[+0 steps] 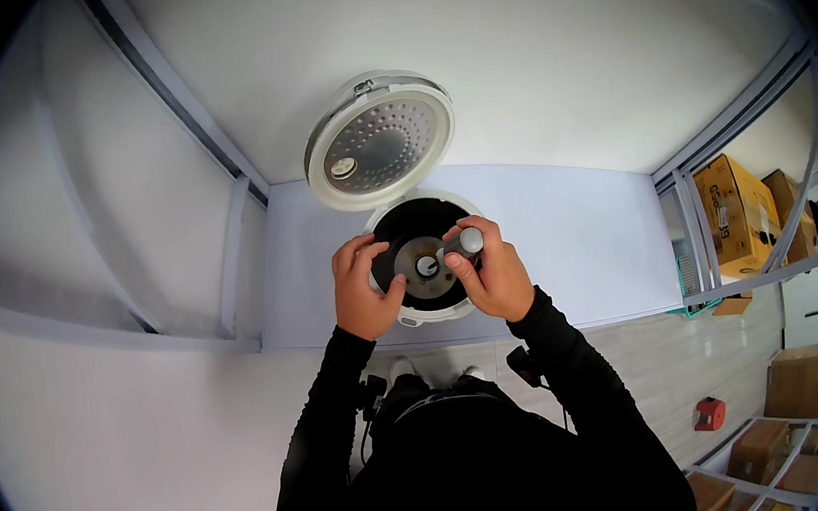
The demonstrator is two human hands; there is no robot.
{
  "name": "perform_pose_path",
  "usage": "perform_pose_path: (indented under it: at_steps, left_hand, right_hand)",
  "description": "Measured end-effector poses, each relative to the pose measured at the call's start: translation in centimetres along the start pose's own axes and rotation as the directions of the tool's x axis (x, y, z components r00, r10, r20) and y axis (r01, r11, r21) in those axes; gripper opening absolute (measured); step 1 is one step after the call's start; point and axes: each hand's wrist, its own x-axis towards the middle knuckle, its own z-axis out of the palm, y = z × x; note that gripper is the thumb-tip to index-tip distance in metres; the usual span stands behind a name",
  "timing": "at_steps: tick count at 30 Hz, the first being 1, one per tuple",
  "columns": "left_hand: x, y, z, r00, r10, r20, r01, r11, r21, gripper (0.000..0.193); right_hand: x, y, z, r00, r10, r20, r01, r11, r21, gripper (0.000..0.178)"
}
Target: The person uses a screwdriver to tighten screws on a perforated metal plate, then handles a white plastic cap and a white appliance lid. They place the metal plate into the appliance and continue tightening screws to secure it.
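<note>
While right fingers (463, 270) pinch a grey tool (467, 242), tip indistinct, left fingers (359, 245) spread, cooker rim (449, 313) partly covered

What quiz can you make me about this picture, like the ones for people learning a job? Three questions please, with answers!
1. Which hand holds the grey screwdriver-like tool?
2. True or false: the rice cooker has its lid open.
3. Pick one. The person's sleeves are: A) red; B) black; C) white.

Key:
1. The right hand.
2. True.
3. B.
</note>
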Motion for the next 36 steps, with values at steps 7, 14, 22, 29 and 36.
perform_pose_path:
  at_steps: [7, 14, 22, 29, 36]
  left_hand:
    - [0.2, -1.7, -0.4, 0.997, 0.062, 0.038, -0.06, 0.997, -0.046, 0.048]
    - [0.6, -2.1, -0.4, 0.994, 0.097, 0.057, -0.095, 0.995, -0.041, 0.046]
    - [0.2, -2.1, -0.1, 0.998, 0.048, 0.037, -0.045, 0.996, -0.072, 0.044]
    - [-0.2, -2.3, 0.2, 0.999, 0.021, 0.03, -0.018, 0.996, -0.084, 0.042]
    - [-0.8, -2.1, 0.5, 1.0, -0.001, -0.03, -0.002, 0.994, -0.113, 0.041]
  right_hand:
    - [0.0, -0.2, 1.7, 0.998, 0.058, -0.009, -0.059, 0.996, -0.069, 0.049]
    - [-0.5, 0.1, 2.6, 0.992, 0.098, -0.084, -0.104, 0.992, -0.068, 0.049]
    - [-0.8, -0.2, 2.2, 0.99, 0.099, -0.099, -0.107, 0.991, -0.085, 0.048]
    - [-0.8, -0.8, 2.1, 0.989, 0.101, -0.106, -0.103, 0.994, -0.019, 0.045]
    - [-1.2, -0.5, 2.4, 0.988, 0.127, -0.087, -0.125, 0.992, 0.027, 0.044]
